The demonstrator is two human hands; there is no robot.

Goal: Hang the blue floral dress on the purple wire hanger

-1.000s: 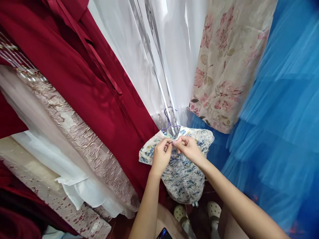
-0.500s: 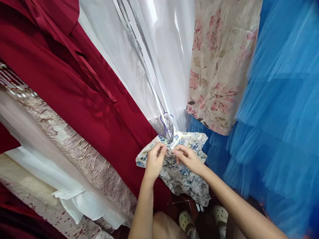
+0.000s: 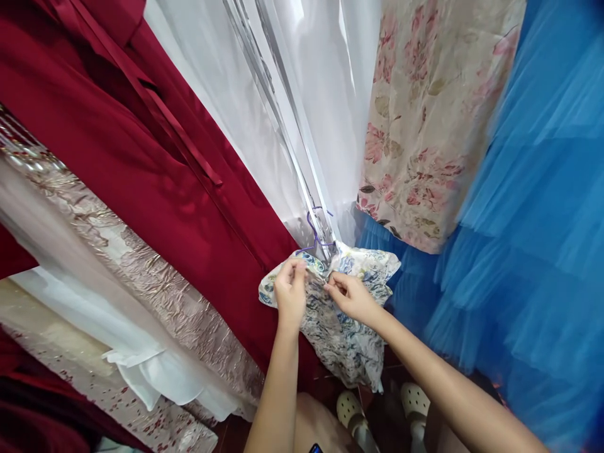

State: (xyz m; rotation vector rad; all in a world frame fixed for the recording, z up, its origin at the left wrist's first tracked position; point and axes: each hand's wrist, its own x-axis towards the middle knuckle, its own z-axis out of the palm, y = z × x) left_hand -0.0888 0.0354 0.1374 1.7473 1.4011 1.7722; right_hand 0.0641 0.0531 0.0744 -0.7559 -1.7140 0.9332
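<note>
A small white garment [image 3: 346,352] with a blue and yellow floral print hangs at the lower middle, its neck opening at the top. A purple hanger [image 3: 310,221] shows its hook and part of its arms above the neckline. My left hand [image 3: 290,292] is closed in a pinch at the neckline's left side, the fingertips partly turned away. Just right of the neck opening, my right hand [image 3: 353,297] pinches the edge of the same garment between thumb and fingers. Whatever small part lies between the fingertips is too small to make out.
Behind hang a long red dress [image 3: 198,233], white fabric [image 3: 212,107] with silvery strips [image 3: 302,138], a pink-flowered beige garment [image 3: 419,157] and layered blue tulle [image 3: 528,264]. Beaded pale fabric [image 3: 141,270] hangs at left. Light clogs [image 3: 350,409] stand on the tiled floor.
My left hand has tilted upward and lifted slightly along the neckline. The garment has swung and its lower part has bunched a little. My right hand stays near the neck opening.
</note>
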